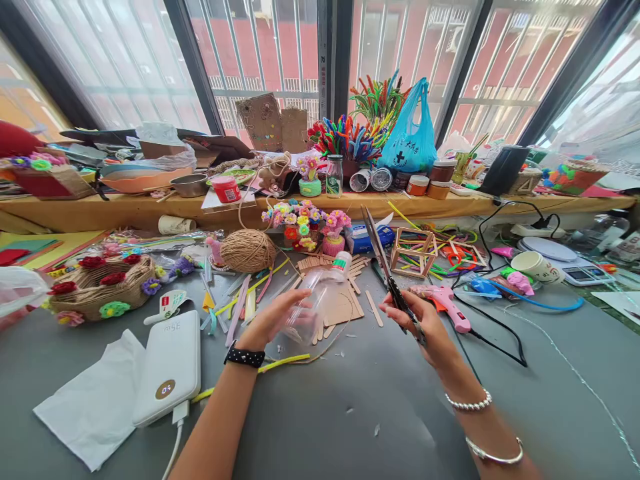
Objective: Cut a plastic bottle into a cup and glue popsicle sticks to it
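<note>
At the grey worktop [320,413], we have a clear plastic bottle [323,293] tilted with its neck away from us, and our left hand [274,317] lies along the bottle's left side with fingers extended, though we cannot tell whether they grip it. Right of the bottle, our right hand's [417,323] fingers wrap the scissors [383,257], blades upward; farther right lies a pink glue gun [454,308], and a twine ball [249,251] sits beyond the bottle's left.

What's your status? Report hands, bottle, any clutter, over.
Left hand at clear bottle, grip unclear. Right hand holding scissors. Wooden sticks and cardboard close by bottle.
</note>
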`<state>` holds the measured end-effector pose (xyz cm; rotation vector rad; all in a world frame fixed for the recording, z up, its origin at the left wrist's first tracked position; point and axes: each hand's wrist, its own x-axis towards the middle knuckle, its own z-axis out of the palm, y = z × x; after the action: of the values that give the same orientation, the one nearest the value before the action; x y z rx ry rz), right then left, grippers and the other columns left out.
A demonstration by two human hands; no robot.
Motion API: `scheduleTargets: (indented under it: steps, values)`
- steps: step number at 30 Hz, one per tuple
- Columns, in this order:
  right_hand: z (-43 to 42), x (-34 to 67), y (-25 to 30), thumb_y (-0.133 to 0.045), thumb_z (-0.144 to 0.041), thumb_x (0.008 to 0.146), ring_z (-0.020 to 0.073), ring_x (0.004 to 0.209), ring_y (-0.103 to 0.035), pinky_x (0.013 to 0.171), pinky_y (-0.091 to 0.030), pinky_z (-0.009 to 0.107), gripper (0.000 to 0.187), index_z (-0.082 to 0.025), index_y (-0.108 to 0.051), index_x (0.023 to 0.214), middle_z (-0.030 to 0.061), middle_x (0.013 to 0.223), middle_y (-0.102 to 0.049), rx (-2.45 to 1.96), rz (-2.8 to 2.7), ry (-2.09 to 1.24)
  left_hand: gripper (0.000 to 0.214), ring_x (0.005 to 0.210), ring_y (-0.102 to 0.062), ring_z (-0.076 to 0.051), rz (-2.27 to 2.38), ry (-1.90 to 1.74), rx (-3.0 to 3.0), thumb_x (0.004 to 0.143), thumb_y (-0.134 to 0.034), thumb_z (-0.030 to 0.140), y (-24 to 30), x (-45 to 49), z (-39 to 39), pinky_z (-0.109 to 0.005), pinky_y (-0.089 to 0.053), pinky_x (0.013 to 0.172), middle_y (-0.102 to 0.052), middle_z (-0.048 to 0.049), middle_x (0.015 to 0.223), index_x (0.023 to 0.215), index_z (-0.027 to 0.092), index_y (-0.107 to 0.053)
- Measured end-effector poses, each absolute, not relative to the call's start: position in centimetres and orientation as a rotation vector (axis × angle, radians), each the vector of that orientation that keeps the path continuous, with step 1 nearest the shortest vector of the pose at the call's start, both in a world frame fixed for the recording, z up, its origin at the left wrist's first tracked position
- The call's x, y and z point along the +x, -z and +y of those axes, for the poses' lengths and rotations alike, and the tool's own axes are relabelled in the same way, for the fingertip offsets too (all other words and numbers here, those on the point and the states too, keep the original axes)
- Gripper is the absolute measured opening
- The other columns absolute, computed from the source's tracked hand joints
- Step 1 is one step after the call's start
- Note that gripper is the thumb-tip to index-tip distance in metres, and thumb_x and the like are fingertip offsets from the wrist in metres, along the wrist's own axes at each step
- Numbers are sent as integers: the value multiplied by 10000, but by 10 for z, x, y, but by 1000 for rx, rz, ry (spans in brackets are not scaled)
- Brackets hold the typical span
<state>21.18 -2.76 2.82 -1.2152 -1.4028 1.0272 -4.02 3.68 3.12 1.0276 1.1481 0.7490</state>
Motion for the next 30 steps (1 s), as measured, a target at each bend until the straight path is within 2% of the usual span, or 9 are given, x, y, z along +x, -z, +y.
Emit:
scheduleTargets:
  steps: [5,10,13,17,22,30]
  values:
    - [-28,228,-22,-592,-384,705,139,716,-535,679,-452,265,242,-194,-551,849,0,736,-535,-1112,-1594,-1049,269,993,-557,-210,892,-849,856,713,-555,326,-28,-43,47,-316,-418,870,-618,-96,1024,908,142,-590]
    - [-31,239,-9,-595,-389,688,155,709,-552,649,-459,261,286,-168,-557,865,33,792,-571,-1267,-1889,-929,390,910,-594,-221,756,-975,858,695,-599,314,-19,-46,49,-363,-425,835,-606,-82,1063,1060,188,-541]
    - [-33,243,-5,-602,-407,678,145,652,-518,600,-442,258,284,-169,-560,826,19,735,-546,-1363,-2040,-761,457,917,-590,-223,759,-1017,976,690,-615,338,-17,-48,46,-359,-415,829,-598,-89,1085,1111,205,-498]
    - [-35,244,-9,-589,-403,691,145,640,-492,621,-429,278,251,-176,-531,783,5,692,-514,-1383,-2112,-600,503,948,-576,-231,796,-1055,1109,690,-620,340,-18,-49,44,-362,-406,836,-588,-105,1093,1146,197,-462]
    - [-36,244,-14,-592,-379,691,150,653,-483,621,-424,285,237,-176,-534,800,15,710,-523,-1401,-2114,-546,591,980,-562,-248,836,-993,1185,658,-637,368,-20,-46,41,-364,-410,840,-554,-127,1148,1179,188,-423]
    - [-37,246,-13,-597,-390,694,149,676,-492,634,-435,278,263,-177,-517,826,17,735,-510,-1392,-2096,-547,566,994,-546,-243,803,-980,1281,682,-616,349,-21,-46,38,-377,-401,865,-533,-125,1160,1185,186,-412]
